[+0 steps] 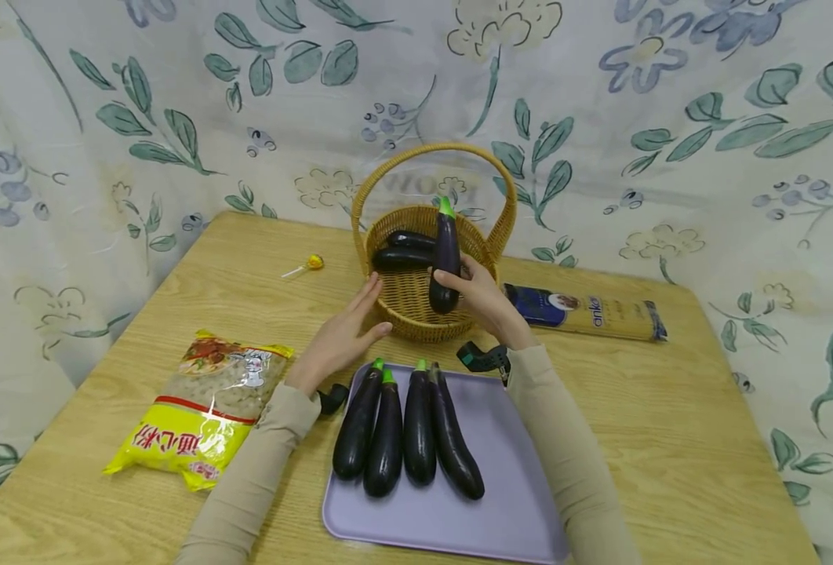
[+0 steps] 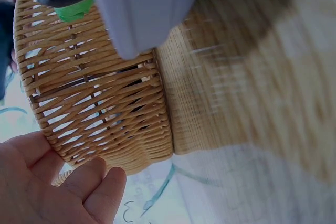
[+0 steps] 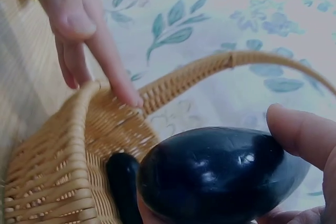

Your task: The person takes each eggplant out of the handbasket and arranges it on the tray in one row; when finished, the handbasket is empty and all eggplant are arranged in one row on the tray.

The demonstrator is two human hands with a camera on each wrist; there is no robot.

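My right hand (image 1: 480,294) grips a dark purple eggplant (image 1: 446,255) with a green stem, holding it over the right side of a wicker basket (image 1: 431,328). In the right wrist view this eggplant (image 3: 220,174) fills the lower middle, the thumb along its side. My left hand (image 1: 346,329) rests with its fingers straight against the basket's left rim; the left wrist view shows those fingers (image 2: 102,190) at the woven wall. Inside the basket lie two eggplants (image 1: 404,257). On a lilac tray (image 1: 508,486) in front, several more eggplants (image 1: 420,431) lie side by side.
A yellow bag of pasta (image 1: 201,412) lies to the left on the wooden table (image 1: 671,424). A wrapped lollipop (image 1: 314,262) sits left of the basket. To the right is a long spaghetti pack (image 1: 593,312). The basket's tall handle (image 1: 431,149) arches up before the floral curtain (image 1: 586,118).
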